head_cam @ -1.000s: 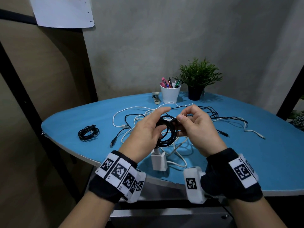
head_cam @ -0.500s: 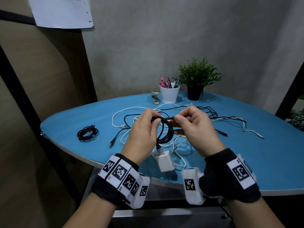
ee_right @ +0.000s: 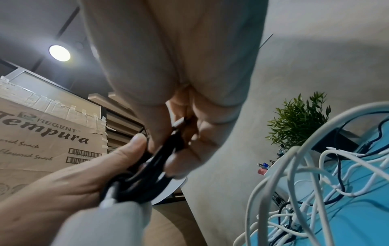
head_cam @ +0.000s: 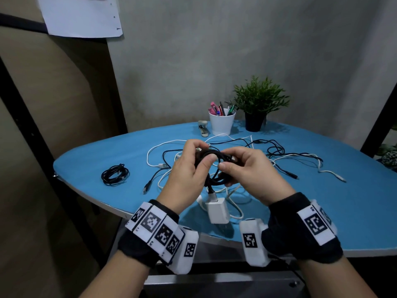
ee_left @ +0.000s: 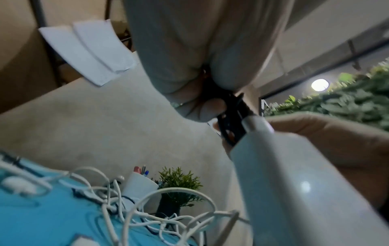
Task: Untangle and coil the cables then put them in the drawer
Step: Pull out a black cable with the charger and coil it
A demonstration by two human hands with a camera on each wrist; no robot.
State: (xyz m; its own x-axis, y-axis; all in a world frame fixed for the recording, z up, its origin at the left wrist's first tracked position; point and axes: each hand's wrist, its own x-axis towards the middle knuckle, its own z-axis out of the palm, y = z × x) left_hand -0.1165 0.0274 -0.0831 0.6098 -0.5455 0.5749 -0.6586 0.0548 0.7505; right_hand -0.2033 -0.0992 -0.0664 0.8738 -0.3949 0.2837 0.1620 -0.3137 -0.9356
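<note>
You are mid-coil: your left hand (head_cam: 189,168) and right hand (head_cam: 247,171) both pinch the thin black rubber cable (head_cam: 214,179) with curled fingers above the blue oval counter (head_cam: 322,211), its white square charger plug (head_cam: 217,211) dangling (still attached). Next, probably tuck the loose end; the drawer isn't visible.

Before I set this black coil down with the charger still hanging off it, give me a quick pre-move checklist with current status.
1. Both hands hold the black coil: left hand, right hand: ok.
2. Loose end tucked in: cannot tell.
3. White charger still plugged on, dangling: not ok.
4. First coiled cable lies finished on the table: ok.
5. Remaining cables untangled: not ok.
6. Drawer open: cannot tell.
</note>
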